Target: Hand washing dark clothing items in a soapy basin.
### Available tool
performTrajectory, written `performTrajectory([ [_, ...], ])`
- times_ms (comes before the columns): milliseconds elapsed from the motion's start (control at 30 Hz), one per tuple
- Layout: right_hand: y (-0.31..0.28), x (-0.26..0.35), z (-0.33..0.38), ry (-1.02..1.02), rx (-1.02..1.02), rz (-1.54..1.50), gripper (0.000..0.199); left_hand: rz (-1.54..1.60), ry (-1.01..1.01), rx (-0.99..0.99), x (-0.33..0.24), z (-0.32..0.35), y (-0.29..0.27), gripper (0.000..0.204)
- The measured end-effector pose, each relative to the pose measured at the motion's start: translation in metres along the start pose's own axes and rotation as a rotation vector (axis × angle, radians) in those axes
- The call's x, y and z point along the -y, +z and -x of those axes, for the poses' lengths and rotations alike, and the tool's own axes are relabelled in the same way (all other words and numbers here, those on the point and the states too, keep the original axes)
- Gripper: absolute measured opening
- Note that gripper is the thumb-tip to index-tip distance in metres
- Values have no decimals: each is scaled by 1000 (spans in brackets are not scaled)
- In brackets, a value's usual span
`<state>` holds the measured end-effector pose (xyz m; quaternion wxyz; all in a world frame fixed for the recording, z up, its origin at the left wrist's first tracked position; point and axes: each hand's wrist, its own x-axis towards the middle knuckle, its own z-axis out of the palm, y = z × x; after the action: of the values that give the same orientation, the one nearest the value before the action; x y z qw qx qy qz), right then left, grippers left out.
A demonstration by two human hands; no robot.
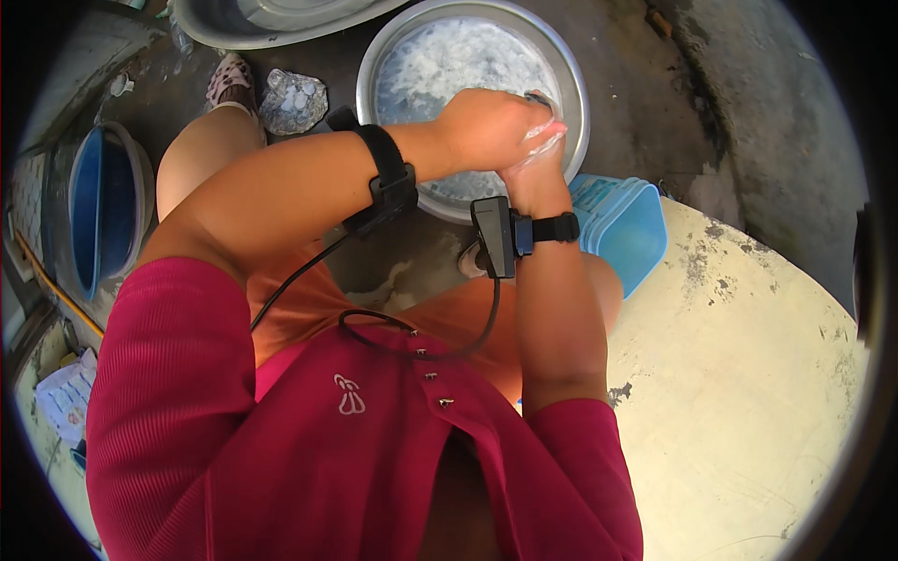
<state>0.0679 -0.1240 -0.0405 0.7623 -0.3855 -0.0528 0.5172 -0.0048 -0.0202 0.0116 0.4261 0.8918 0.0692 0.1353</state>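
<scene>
Left hand (486,129) curled against right hand (535,170), touching, over right side of metal basin (365,103). White suds (545,143) on both. Small dark item (538,97) peeks out by left hand, kind unclear. Fingers bent, but cannot tell whether either grip is clenched on something. Basin on floor (619,103), holding foamy water (458,61). Blue bucket (645,234) just beside it, nearer right. Crumpled clear bag (293,101) near shoe (231,79); second basin (245,41) partly in view.
</scene>
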Motion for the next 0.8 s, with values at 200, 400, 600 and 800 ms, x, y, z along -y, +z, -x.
performTrajectory([
  [200, 75, 9, -2, 177, -475, 32, 35, 260, -314, -50, 22, -15, -13, 23],
  [400, 39, 8, 18, -144, -296, 159, 38, 374, 185, -104, -7, -1, 15, 24],
  [600, 60, 13, -4, 80, -254, -336, 28, 15, 69, -83, 25, -13, -3, 27],
  [800, 67, 24, 7, -10, -350, -231, 35, 278, 106, -95, 5, 4, 7, 18],
])
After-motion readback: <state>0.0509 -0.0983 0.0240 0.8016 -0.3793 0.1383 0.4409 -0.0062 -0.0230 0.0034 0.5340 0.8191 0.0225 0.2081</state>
